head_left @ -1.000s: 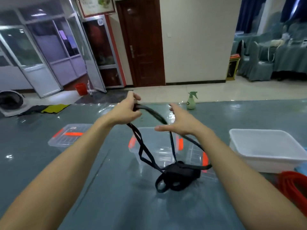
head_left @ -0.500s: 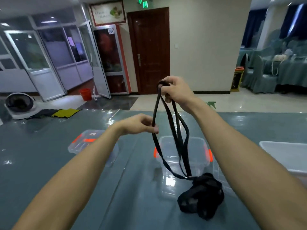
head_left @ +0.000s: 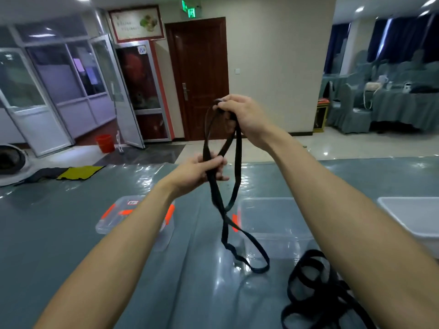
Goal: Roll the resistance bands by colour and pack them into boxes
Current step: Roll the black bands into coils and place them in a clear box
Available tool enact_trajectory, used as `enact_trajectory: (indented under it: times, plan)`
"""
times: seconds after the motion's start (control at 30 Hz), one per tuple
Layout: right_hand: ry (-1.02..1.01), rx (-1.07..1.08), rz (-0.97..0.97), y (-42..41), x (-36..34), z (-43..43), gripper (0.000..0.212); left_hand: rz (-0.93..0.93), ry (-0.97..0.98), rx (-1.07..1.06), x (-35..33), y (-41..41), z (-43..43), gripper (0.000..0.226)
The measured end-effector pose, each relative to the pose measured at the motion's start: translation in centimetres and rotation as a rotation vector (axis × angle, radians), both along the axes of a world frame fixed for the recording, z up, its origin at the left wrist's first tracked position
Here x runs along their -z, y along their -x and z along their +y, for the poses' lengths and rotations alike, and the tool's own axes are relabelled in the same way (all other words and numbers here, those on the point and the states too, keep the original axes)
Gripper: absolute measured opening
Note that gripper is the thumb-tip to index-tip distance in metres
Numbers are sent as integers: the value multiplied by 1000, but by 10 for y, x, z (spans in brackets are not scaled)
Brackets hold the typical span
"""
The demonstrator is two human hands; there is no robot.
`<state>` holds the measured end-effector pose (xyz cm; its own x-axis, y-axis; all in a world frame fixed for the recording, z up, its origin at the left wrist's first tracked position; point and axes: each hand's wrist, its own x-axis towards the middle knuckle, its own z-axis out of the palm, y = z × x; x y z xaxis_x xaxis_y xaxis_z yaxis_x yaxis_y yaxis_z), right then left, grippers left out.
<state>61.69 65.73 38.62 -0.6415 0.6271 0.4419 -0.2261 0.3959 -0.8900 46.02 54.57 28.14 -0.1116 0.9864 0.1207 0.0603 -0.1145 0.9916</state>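
A long black resistance band [head_left: 223, 217] hangs in loops above the table. My right hand [head_left: 242, 117] pinches its top end, held high. Lower down, my left hand [head_left: 202, 170] grips the band's strands between thumb and fingers. The band's bottom loop dangles just over the tabletop, in front of a clear plastic box [head_left: 273, 224] with orange clips. More black bands [head_left: 316, 293] lie in a loose tangle on the table at the lower right, partly hidden by my right forearm.
A second clear box with orange clips [head_left: 114, 219] stands to the left, its lid on. A white tub [head_left: 415, 217] sits at the right edge. The table [head_left: 59, 233] is covered with glossy grey-green plastic. Beyond it are a door, glass partitions and covered chairs.
My right hand has lifted the band higher, and it now hangs free of the pile. My left hand has closed round the strands. The tangle now lies spread out at the lower right.
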Motion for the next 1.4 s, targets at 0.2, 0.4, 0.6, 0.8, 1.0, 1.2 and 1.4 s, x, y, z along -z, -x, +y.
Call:
enact_trajectory:
  times: [0.2, 0.4, 0.6, 0.8, 1.0, 1.2, 1.4]
  plan:
    - [-165, 241, -174, 5, 18, 14, 24, 605, -119, -362, -51, 63, -13, 13]
    - [-255, 106, -507, -7, 56, 17, 40, 485, -48, -297, -46, 109, -37, 47]
    - [-287, 148, -615, -1, 109, 7, 9, 712, 15, -226, -50, 126, -60, 52]
    - [-247, 66, -682, 0, 144, 2, 19, 801, 97, -200, -11, 123, -75, 28]
    - [-195, -32, -680, 3, 150, -6, 41, 752, 145, -169, 19, 119, -80, 17]
    - [-100, 12, -728, -8, 177, -7, 33, 684, 149, -148, 42, 110, -81, 16]
    - [23, -1, -709, -23, 209, -8, 12, 561, 155, -188, 72, 106, -70, 9]
